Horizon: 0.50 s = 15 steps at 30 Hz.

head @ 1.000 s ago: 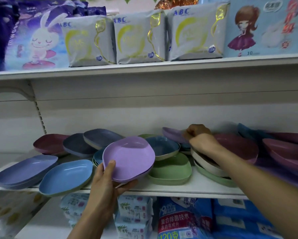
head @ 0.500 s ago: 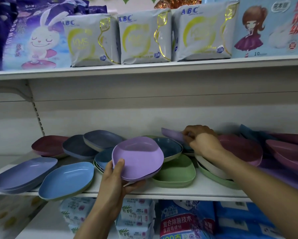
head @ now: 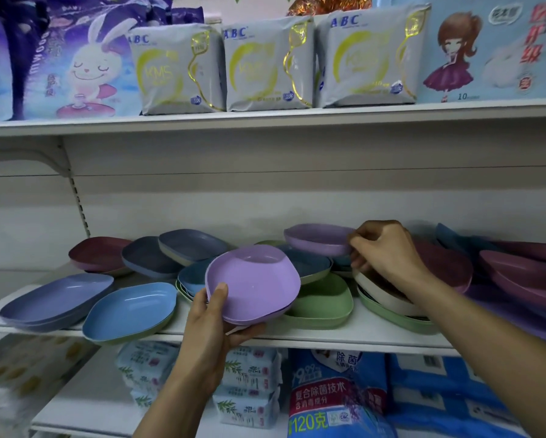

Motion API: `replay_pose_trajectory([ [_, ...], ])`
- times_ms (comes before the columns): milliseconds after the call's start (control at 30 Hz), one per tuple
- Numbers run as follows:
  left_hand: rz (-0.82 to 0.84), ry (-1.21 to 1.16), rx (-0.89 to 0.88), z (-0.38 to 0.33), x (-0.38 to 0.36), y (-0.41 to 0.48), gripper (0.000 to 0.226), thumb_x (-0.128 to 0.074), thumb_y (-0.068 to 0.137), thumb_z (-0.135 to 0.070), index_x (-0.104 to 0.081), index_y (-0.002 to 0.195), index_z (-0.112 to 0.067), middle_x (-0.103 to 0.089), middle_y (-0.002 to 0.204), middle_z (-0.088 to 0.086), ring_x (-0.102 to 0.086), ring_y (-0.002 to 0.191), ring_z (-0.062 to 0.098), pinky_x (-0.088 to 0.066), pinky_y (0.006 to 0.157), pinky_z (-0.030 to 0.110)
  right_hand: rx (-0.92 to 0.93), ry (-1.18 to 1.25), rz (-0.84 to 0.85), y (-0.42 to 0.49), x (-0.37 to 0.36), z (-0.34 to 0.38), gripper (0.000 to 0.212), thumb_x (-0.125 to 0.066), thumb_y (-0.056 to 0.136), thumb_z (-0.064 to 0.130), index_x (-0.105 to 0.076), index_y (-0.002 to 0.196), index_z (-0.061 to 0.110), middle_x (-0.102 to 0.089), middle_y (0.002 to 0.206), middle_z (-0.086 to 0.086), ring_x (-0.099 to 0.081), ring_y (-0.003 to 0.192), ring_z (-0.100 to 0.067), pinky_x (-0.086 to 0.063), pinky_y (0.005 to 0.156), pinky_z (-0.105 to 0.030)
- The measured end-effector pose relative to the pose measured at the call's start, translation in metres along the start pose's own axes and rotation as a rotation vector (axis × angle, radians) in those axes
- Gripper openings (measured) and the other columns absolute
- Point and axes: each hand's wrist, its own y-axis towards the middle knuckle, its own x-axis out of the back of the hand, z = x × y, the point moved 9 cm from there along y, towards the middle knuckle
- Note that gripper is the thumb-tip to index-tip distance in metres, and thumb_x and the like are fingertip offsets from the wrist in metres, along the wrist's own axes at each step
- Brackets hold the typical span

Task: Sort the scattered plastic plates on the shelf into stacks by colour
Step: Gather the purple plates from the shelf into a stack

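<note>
My left hand (head: 215,314) grips a small stack of lilac plates (head: 252,279) by its near edge, held tilted just in front of the white shelf (head: 328,335). My right hand (head: 384,251) pinches the rim of another lilac plate (head: 317,238), lifted above the pile at the back. Scattered on the shelf are a light blue plate (head: 129,311), periwinkle plates (head: 57,297), slate-blue plates (head: 170,251), maroon plates (head: 96,252), a green plate (head: 324,298) and a white plate (head: 382,295) on a green one.
More maroon and purple plates (head: 518,276) crowd the shelf's right end. The upper shelf (head: 265,116) holds grey ABC packs (head: 177,67) and other packets. Wet-wipe packs (head: 249,390) and blue bags (head: 338,396) sit on the shelf below.
My right hand has lifted the back lilac plate free of the pile and raised it. My left hand with its lilac stack has shifted slightly right.
</note>
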Motion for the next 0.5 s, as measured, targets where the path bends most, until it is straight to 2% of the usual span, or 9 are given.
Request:
replay_pose_trajectory([
  [67,-0.041,-0.013,-0.030,-0.006,0.013,-0.002,0.029,-0.048,0.100,-0.025,-0.048,0.128,-0.018,-0.056,0.113,0.006,-0.070,0.081,0.027,-0.061,0.061,0.040,0.006,-0.050,0.027,-0.002,-0.001,0.006,0.013,-0.061,0.079,0.007,-0.069,0.072,0.013,-0.069,0.059,-0.009,-0.067,0.049,-0.021,-0.058,0.053,-0.036],
  [167,-0.125,-0.013,-0.062,-0.017,0.037,-0.005,0.035,-0.047,0.100,-0.024,-0.044,0.134,-0.016,-0.053,0.115,0.007,-0.066,0.088,0.031,-0.061,0.056,0.037,0.019,-0.156,0.134,-0.003,-0.016,0.014,0.009,-0.064,0.078,0.010,-0.069,0.075,0.016,-0.070,0.062,-0.003,-0.068,0.051,-0.015,-0.055,0.053,-0.026],
  [267,-0.189,-0.036,-0.098,-0.029,0.060,-0.008,0.034,-0.046,0.101,-0.022,-0.042,0.133,-0.011,-0.049,0.122,0.011,-0.063,0.092,0.033,-0.061,0.055,0.037,0.043,-0.269,0.249,-0.004,-0.043,0.023,0.008,-0.067,0.076,0.011,-0.070,0.073,0.018,-0.070,0.062,0.000,-0.068,0.058,-0.013,-0.059,0.062,-0.030],
  [400,-0.256,-0.059,-0.163,-0.051,0.094,-0.013,0.033,-0.042,0.102,-0.023,-0.042,0.132,-0.010,-0.048,0.125,0.012,-0.061,0.099,0.035,-0.062,0.059,0.039,0.081,-0.289,0.382,-0.008,-0.091,0.044,0.011,-0.064,0.083,0.006,-0.068,0.080,0.016,-0.067,0.077,-0.001,-0.064,0.065,-0.009,-0.046,0.049,-0.016],
  [467,-0.288,-0.064,-0.196,-0.061,0.112,-0.017,0.032,-0.042,0.103,-0.024,-0.043,0.132,-0.011,-0.049,0.126,0.010,-0.062,0.099,0.033,-0.061,0.064,0.042,0.093,-0.295,0.419,-0.010,-0.117,0.055,0.010,-0.063,0.084,0.006,-0.068,0.082,0.015,-0.066,0.080,-0.002,-0.063,0.070,-0.011,-0.048,0.049,-0.018],
  [500,-0.302,-0.067,-0.210,-0.065,0.121,-0.019,0.032,-0.041,0.103,-0.024,-0.044,0.132,-0.011,-0.050,0.125,0.009,-0.063,0.098,0.032,-0.062,0.064,0.042,0.105,-0.310,0.425,-0.010,-0.130,0.060,0.009,-0.063,0.083,0.007,-0.068,0.082,0.014,-0.067,0.081,-0.003,-0.064,0.072,-0.014,-0.053,0.054,-0.023],
])
